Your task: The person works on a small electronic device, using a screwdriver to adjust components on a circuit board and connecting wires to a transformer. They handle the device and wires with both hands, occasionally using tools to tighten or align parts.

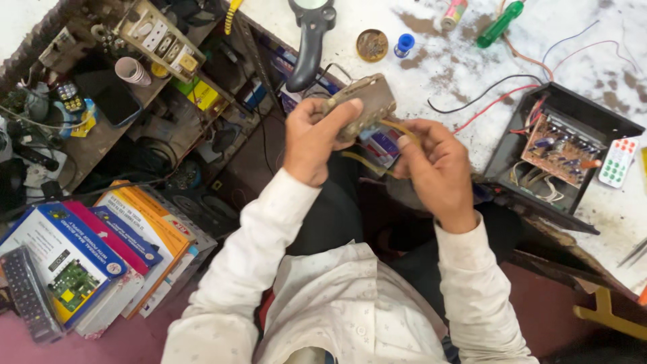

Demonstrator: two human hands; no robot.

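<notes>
- The left hand (311, 138) has its grip clenched around a small brown, grimy module (360, 101), thumb laid across its face; the module sits in the air in front of the person's chest, clear of the desk (458, 67).
- The right hand (435, 165) pinches yellow wires (397, 127) that run out of the module just beside the left grip. I judge that a hard tug here could tear a wire off its joint, since the module is braced only by the other hand.
- Below both grips lie only the lap and the floor; a slip would likely drop the module out of reach.
- Right of the right grip, an open black case (579, 111) holds a bare circuit board (559, 148) with loose red and black leads (492, 94) trailing toward the hands; an elbow could catch them and drag the case off the desk edge.
- Farther off, beyond the grips, a solder tin (372, 44), a blue spool (404, 44) and a green screwdriver (500, 23) lie on the desk, well apart from the hands and probably harmless.
</notes>
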